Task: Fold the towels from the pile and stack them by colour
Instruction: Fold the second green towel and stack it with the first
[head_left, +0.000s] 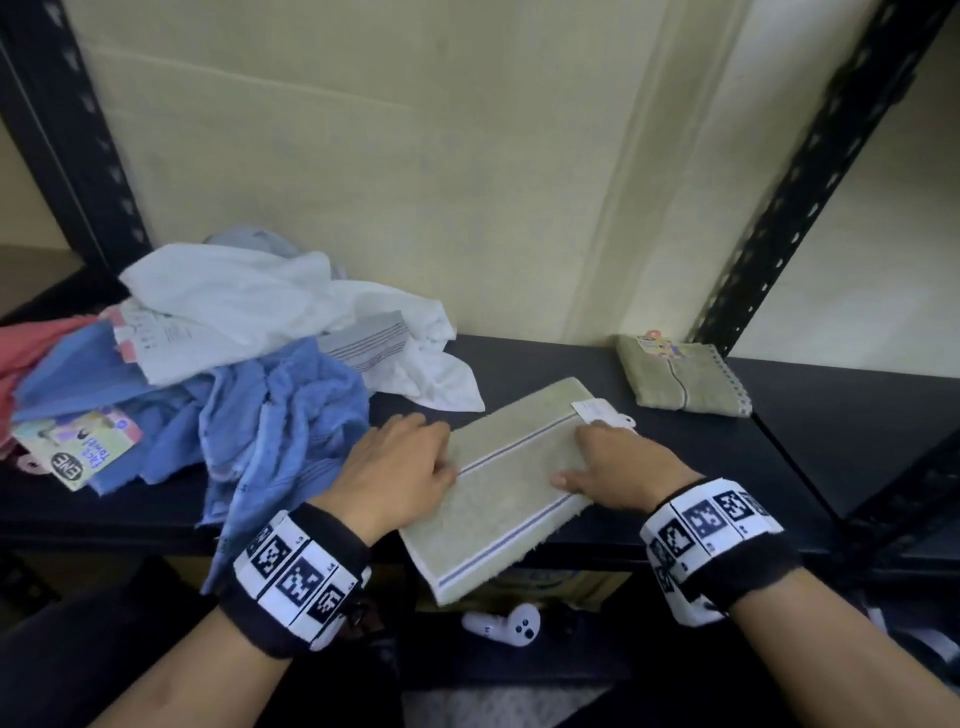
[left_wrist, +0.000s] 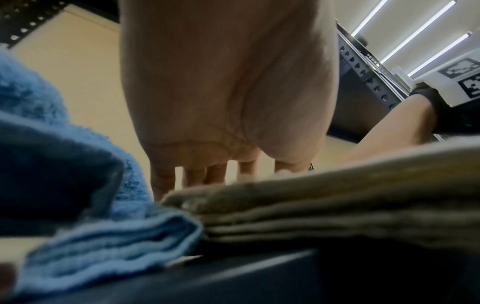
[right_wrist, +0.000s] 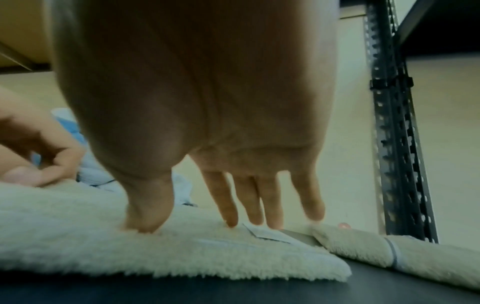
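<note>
A folded pale green towel (head_left: 509, 483) with blue stripes lies flat at the shelf's front edge, one corner overhanging. My left hand (head_left: 444, 449) rests on its left edge with the thumb on top; the towel's stacked layers (left_wrist: 337, 195) show under that palm (left_wrist: 228, 92). My right hand (head_left: 576, 452) presses straight fingers (right_wrist: 246, 205) and thumb onto the towel's (right_wrist: 103, 236) right side, next to its paper tag (right_wrist: 267, 234). An unfolded pile (head_left: 234, 353) of white, blue and pink towels sits to the left. A second folded green towel (head_left: 680, 382) lies at the back right.
The dark shelf (head_left: 831, 415) is framed by black perforated uprights (head_left: 810, 171), with a pale wall behind. A crumpled blue towel (left_wrist: 116, 257) touches the green one's left side. A white game controller (head_left: 506, 623) lies below the shelf front.
</note>
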